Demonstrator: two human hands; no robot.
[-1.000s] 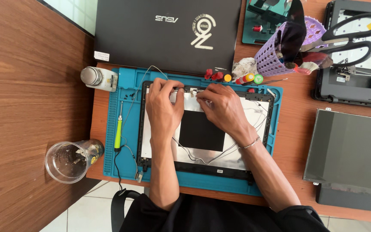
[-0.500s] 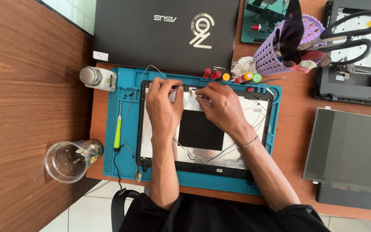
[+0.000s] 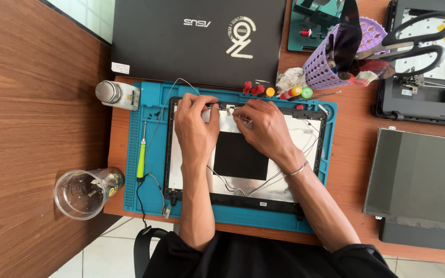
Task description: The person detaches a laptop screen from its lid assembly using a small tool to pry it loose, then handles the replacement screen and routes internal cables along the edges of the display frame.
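Blue work mat (image 3: 135,149) on the brown desk carries an opened laptop lid shell (image 3: 243,190) with black frame, silver foil inside and a black square patch (image 3: 240,155) in the middle; it lies straight under both hands, which work at its top edge. Left hand (image 3: 195,126) is curled, fingertips pinching at the top bezel near a thin cable (image 3: 181,82). Right hand (image 3: 262,125), just beside it, pinches a small part I cannot make out on the foil; green-handled screwdriver (image 3: 141,157) lies left of the shell, untouched.

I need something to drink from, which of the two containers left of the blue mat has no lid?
The clear plastic cup at the table's near edge is open; the small bottle farther back has a metal cap.
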